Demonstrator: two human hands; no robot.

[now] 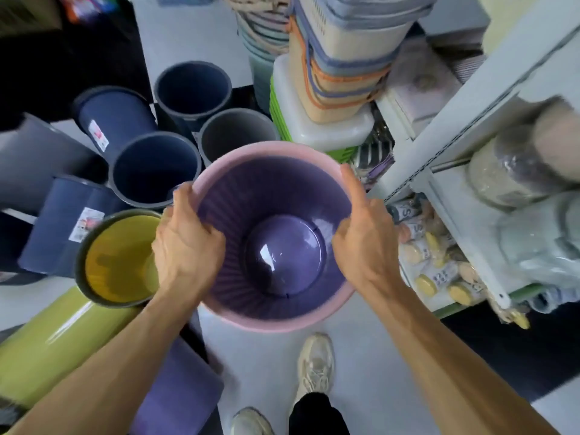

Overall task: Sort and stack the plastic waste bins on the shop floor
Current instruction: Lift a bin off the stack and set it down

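1. Both hands grip one purple bin [276,240] by its pink rim, above the pale floor [370,356].
2. The left hand [185,243] curls over the rim's left side; the right hand [361,243] clasps the right side.
3. Just left stands a yellow-lined bin [120,259].
4. Beyond it cluster dark blue bins [155,169] and a grey bin [235,135].

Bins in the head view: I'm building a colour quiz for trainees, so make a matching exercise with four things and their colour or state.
Things:
1. bin held by both hands
2. yellow-lined bin
3. grey bin
4. labelled bin

Descriptions:
A. lying on its side, dark blue
B. purple inside, pink rim
C. upright, plain grey inside
D. dark rim, olive-green outside

Pairs: 1-B, 2-D, 3-C, 4-A
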